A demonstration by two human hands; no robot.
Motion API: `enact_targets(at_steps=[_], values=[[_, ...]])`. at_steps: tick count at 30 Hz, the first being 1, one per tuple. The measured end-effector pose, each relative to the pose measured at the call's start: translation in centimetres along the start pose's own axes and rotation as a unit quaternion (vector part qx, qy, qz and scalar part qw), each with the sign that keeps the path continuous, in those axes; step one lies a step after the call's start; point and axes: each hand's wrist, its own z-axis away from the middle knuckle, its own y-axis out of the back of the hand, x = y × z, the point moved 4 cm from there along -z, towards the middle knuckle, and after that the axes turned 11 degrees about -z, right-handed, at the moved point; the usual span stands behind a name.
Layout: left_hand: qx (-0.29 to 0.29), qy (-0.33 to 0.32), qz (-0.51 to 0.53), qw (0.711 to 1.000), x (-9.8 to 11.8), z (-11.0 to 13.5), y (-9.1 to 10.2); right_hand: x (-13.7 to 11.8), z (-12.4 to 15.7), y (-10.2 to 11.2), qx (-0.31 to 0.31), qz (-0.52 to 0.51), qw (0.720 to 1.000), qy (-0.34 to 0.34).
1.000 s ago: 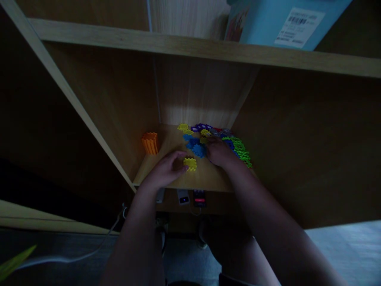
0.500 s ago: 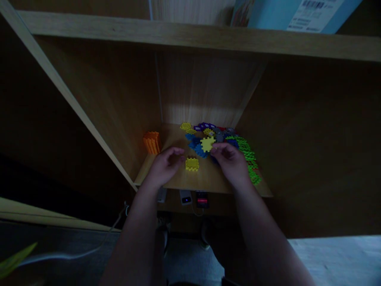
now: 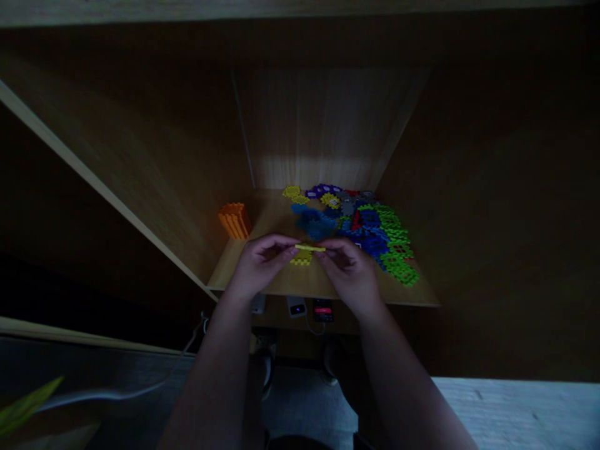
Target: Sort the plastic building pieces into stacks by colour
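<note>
Wood shelf [image 3: 268,217]: yellow flat piece [image 3: 310,248] held level, left hand [image 3: 262,264] and right hand [image 3: 349,267] each pinching one end with closed fingertips, just above yellow stack [image 3: 300,259]. Orange stack [image 3: 234,220] sits to the left, mixed coloured pile [image 3: 377,230] behind the right hand.

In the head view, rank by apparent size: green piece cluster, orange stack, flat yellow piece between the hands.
1. green piece cluster
2. orange stack
3. flat yellow piece, seen edge-on, so its rank is unsure
</note>
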Motion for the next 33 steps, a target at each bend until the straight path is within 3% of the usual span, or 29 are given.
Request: enact_targets(at_steps=[10, 14, 21, 26, 33], values=[[-0.011, -0.032, 0.005, 0.999, -0.3, 0.1, -0.1, 0.1, -0.2, -0.1, -0.007, -0.005, 1.000, 0.009], [-0.007, -0.044, 0.000, 0.999, -0.1, 0.1, 0.0, 0.1, -0.3, -0.4, -0.023, -0.057, 0.998, -0.019], [-0.018, -0.104, -0.061, 0.992, 0.9, -0.3, -0.1, 0.4, -0.2, -0.5, -0.059, -0.096, 0.993, -0.030], [-0.008, -0.137, -0.067, 0.988, 1.2, -0.4, 0.2, 0.1, -0.7, -0.5, -0.068, -0.032, 0.997, 0.007], [-0.026, -0.134, -0.035, 0.990, 1.0, -0.2, 0.0, -0.7, -0.9, -0.7, -0.073, 0.062, 0.995, 0.025]])
